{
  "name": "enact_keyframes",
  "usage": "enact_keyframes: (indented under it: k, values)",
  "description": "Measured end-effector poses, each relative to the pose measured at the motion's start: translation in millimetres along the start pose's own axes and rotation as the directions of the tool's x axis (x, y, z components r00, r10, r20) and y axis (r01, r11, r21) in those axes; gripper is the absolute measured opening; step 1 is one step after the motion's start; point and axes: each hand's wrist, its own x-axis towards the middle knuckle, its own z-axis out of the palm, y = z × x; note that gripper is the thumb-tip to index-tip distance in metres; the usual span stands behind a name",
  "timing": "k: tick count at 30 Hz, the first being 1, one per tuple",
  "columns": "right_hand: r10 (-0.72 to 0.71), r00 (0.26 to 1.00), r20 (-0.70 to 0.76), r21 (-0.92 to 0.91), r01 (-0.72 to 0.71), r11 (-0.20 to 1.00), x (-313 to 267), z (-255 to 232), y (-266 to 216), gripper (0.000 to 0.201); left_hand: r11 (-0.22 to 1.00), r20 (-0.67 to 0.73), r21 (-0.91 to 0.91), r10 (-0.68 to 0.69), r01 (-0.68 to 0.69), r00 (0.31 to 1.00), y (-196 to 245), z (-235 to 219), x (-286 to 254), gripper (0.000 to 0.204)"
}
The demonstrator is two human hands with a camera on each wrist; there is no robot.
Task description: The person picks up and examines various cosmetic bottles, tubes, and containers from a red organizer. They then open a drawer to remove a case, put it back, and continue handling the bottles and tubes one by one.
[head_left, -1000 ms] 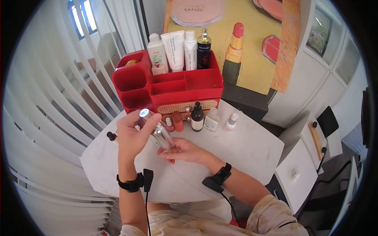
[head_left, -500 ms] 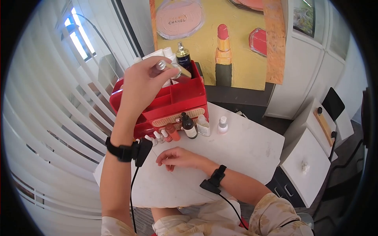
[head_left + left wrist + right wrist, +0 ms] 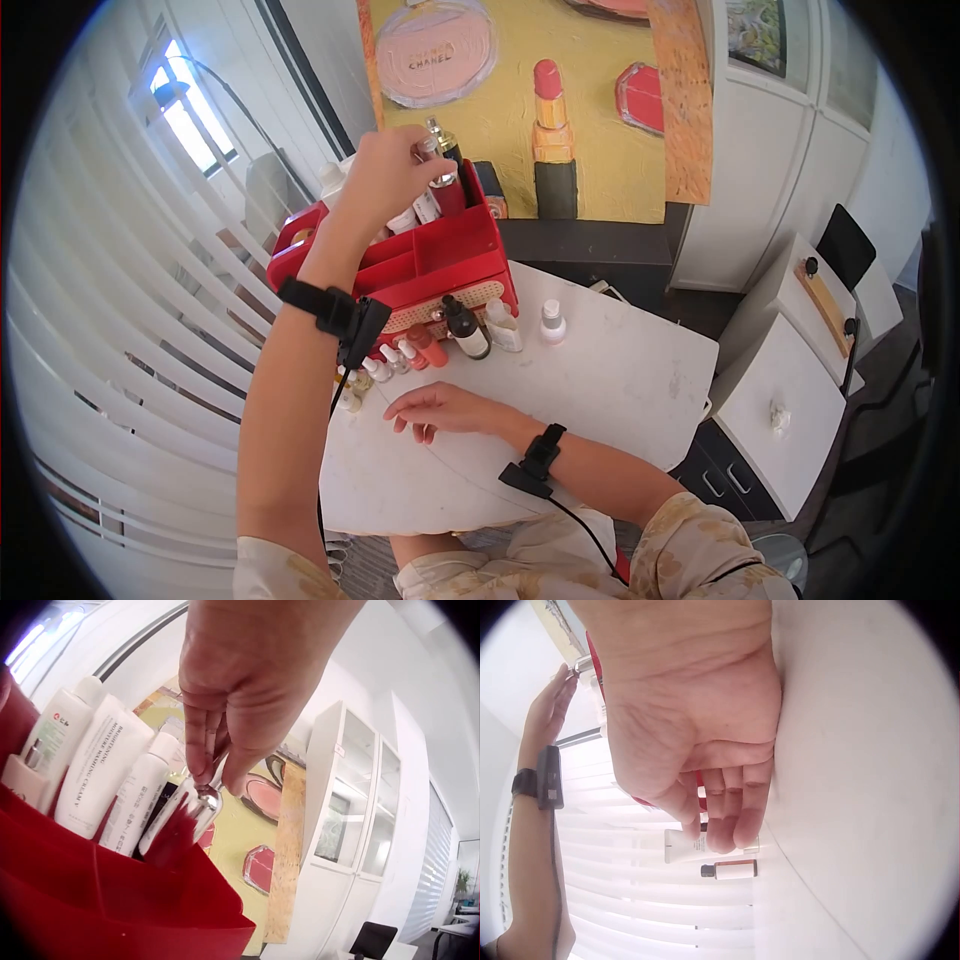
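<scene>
At the back of the red organizer (image 3: 480, 240), my left hand (image 3: 390, 180) pinches a shiny silver bottle (image 3: 202, 799) by its top. The left wrist view shows this bottle's lower part inside the organizer's rear compartment, partly hidden by the red wall. Beside it stand a slim white bottle (image 3: 139, 791), a white squeeze tube (image 3: 94, 765) and another white bottle (image 3: 64, 727). A dark spray bottle with a gold collar (image 3: 443, 140) is just behind the fingers. My right hand (image 3: 445, 408) rests on the white table (image 3: 600, 400), fingers loosely bent and holding nothing.
Along the organizer's front stand a dark pump bottle (image 3: 465, 328), a clear bottle (image 3: 503, 326), a coral bottle (image 3: 428, 347) and several small nail polish bottles. A small white-capped bottle (image 3: 552, 322) stands apart. A lipstick painting (image 3: 610, 180) is behind; blinds (image 3: 130, 300) hang at left.
My left hand has carried the silver bottle from over the table up and into the organizer's rear. The right hand has let go of the bottle and lowered onto the table.
</scene>
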Motion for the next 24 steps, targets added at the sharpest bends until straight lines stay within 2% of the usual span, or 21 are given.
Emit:
enact_keyframes:
  k: [10,13,16,20,24]
  values:
    - [0.012,1.0,-0.004,-0.002,-0.012,1.0,-1,0,-3,0.028,1.0,0.049,0.016,0.0,-0.001,0.999,-12,-17,5,0.035]
    - [-0.004,1.0,0.0,0.001,0.004,1.0,0,0,0,0.028,0.999,0.06,0.028,-0.048,0.046,0.997,-23,-36,0,0.037]
    - [0.011,1.0,0.0,-0.002,-0.011,1.0,0,0,-3,0.028,0.987,0.107,-0.019,-0.159,0.162,0.981,-23,-59,-6,0.038]
    - [0.026,1.0,0.003,0.027,-0.026,0.999,-1,1,-5,0.028,0.978,0.039,0.186,-0.108,0.099,0.993,-41,-63,-7,0.03]
    - [0.043,0.999,-0.009,0.028,-0.042,0.999,-3,2,-8,0.028,0.983,0.007,0.144,-0.117,0.115,0.993,-48,-47,-16,0.028]
